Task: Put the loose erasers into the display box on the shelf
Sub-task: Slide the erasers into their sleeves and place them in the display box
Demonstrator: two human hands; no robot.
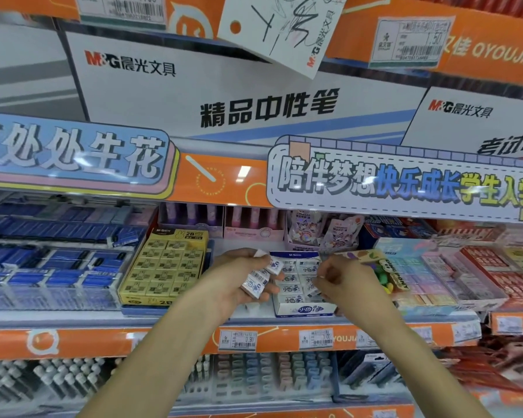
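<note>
A white and blue display box (307, 309) stands on the middle shelf, its rows filled with white wrapped erasers (293, 288). My left hand (239, 279) hovers at the box's left side, palm up, and is closed around several loose erasers (258, 280). My right hand (341, 280) is over the box's right half, its fingertips pinching one eraser (312, 288) down among the rows. The right part of the box is hidden by this hand.
A yellow box of 2B erasers (163, 267) sits just left. Blue eraser trays (52, 267) fill the far left. A cartoon fruit pack (384, 273) and pastel boxes (420, 279) lie right. Pink boxes (254, 224) stand behind. Price tags (239, 339) line the orange shelf edge.
</note>
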